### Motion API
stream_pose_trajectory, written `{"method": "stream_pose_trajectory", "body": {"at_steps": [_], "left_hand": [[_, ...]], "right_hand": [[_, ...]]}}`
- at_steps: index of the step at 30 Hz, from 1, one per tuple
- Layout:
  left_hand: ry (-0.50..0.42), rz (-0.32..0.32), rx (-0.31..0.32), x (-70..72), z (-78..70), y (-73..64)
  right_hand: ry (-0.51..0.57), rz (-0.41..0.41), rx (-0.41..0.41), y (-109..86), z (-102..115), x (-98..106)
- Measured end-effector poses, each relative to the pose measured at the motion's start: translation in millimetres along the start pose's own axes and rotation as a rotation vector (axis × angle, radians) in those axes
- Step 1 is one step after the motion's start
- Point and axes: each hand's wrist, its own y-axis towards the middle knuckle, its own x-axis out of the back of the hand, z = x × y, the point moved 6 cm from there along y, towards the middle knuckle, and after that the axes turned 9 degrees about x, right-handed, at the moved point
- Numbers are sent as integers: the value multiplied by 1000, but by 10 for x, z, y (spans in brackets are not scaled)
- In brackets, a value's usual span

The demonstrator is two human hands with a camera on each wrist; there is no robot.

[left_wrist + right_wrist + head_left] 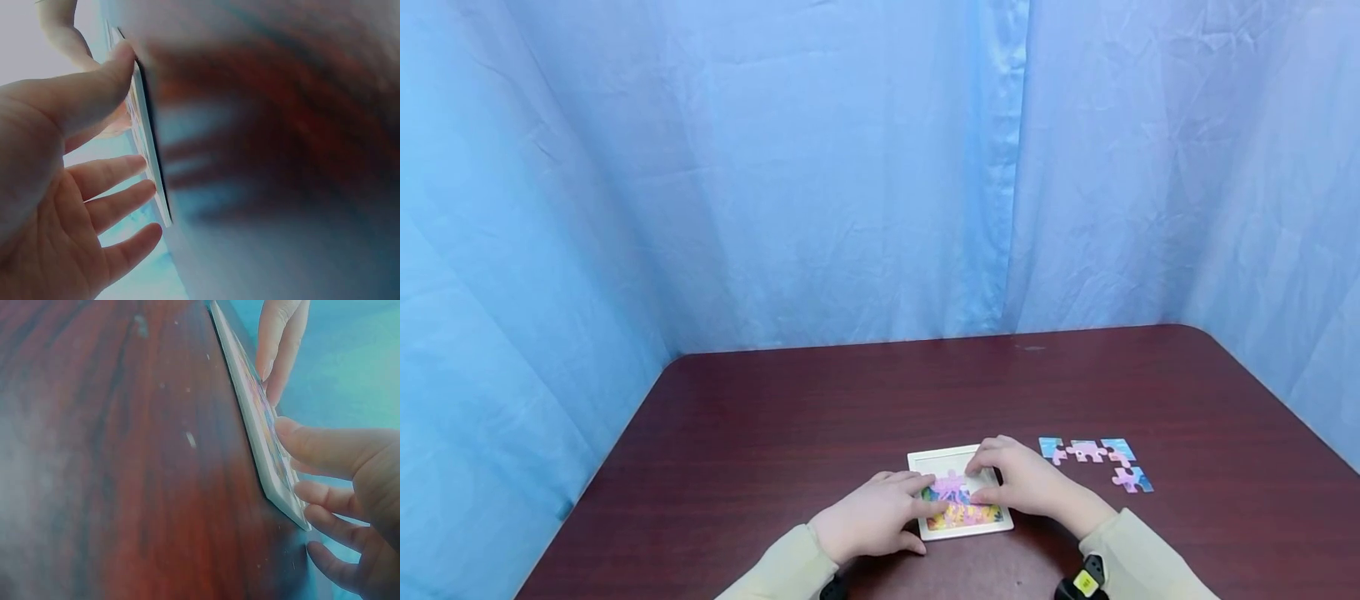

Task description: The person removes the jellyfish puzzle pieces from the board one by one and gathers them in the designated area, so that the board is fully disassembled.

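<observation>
A small jigsaw puzzle tray [943, 452] with a white border lies on the table. Its lower part is filled with joined pieces [964, 517] in yellow, pink and blue, while the upper part shows bare white. My left hand [883, 512] lies over the tray's left side, fingers spread onto the pieces; in the left wrist view its thumb [119, 69] is at the tray's edge. From the right, my right hand [1018, 477] reaches over the tray with thumb and forefinger apart, their tips at the picture surface. The right wrist view shows its thumb [300, 434] touching the puzzle.
Several loose jigsaw pieces, pink and blue, lie to the right of the tray, among them a corner piece [1051, 450] and a lower one [1132, 479]. The dark red wooden table [775, 417] is bordered by blue curtains [850, 208] behind and at both sides.
</observation>
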Motion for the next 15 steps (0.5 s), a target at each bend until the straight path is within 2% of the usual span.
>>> {"method": "stream_pose_trajectory", "body": {"at_steps": [9,15], "left_hand": [[-46,39,16,-25,10,-35],[-12,32,20,-17,-12,-44]], "right_hand": [[-40,-20,10,61,30,-36],[-53,-45,45,94,75,-39]]}}
